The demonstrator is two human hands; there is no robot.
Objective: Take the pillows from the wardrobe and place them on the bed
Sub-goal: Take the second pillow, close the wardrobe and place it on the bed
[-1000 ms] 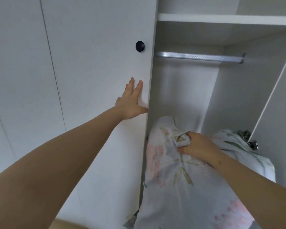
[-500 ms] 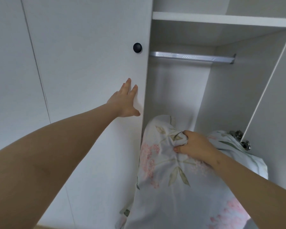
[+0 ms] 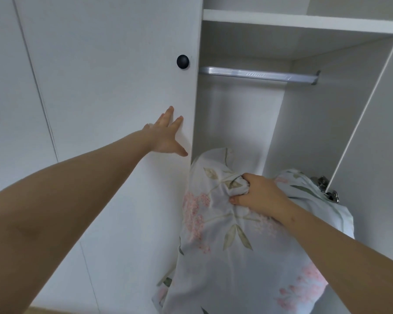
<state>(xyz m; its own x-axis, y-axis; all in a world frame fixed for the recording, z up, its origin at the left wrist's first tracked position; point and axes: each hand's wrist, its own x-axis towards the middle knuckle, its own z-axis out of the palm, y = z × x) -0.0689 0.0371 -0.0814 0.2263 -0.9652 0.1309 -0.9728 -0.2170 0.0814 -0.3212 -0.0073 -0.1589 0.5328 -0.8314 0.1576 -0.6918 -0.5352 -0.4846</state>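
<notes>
In the wardrobe [image 3: 304, 21], right grip [image 3: 259, 196] clutches the pillow [image 3: 225, 257]; left grip [image 3: 166, 137], spread flat, seemingly touches the door [image 3: 111, 64].

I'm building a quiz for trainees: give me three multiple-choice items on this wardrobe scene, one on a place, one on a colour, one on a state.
1. The left hand lies: A, flat on the door below the knob; B, on a drawer; C, on a lamp.
2. The knob is: A, gold; B, black; C, red.
3. The right hand: A, hangs open; B, points upward; C, grips the pillow.

Answers: A, it is spread flat on the white panel under the knob; B, the knob is dark against the white door; C, it bunches the floral fabric.
</notes>
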